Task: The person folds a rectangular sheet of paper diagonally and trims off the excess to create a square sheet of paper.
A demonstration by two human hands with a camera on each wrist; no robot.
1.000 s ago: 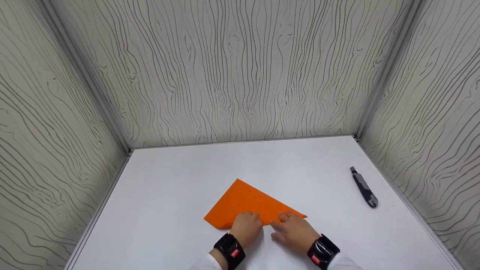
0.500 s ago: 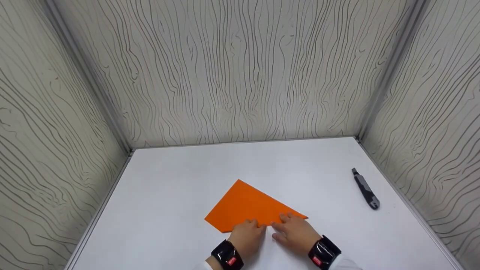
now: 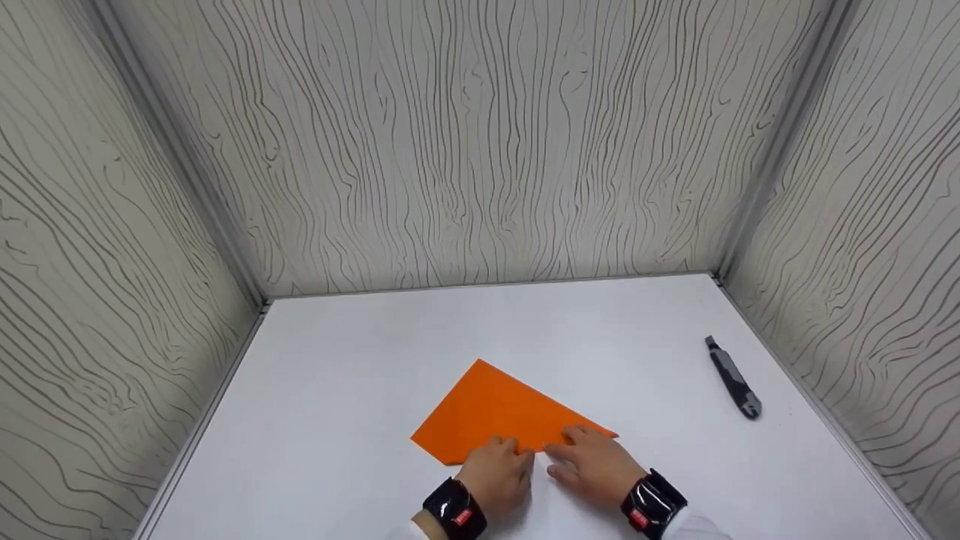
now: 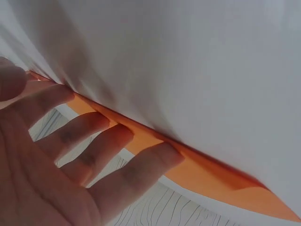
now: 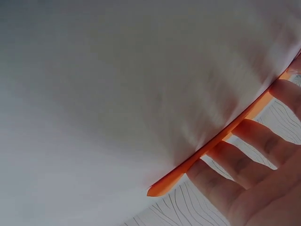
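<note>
A folded sheet of orange paper [image 3: 487,405] lies flat on the white table in the head view, one corner pointing away from me. My left hand [image 3: 493,476] presses on its near edge, a little left of the middle. Beside it, my right hand [image 3: 596,466] rests on the right part of the same edge, near the pointed right corner. In the left wrist view the extended fingers [image 4: 136,169] touch the paper along its crease. The right wrist view shows spread fingers [image 5: 216,181] against the thin edge of the paper. Neither hand is curled round anything.
A black and grey utility knife [image 3: 733,379] lies at the right of the white table [image 3: 337,360]. Wood-grain panels [image 3: 480,142] with grey metal edges stand behind and on both sides. Each wrist wears a black band [image 3: 456,508].
My left hand has moved slightly toward me along the paper, and the curled near-left edge now lies flatter with a sharper fold. The right hand has hardly moved.
</note>
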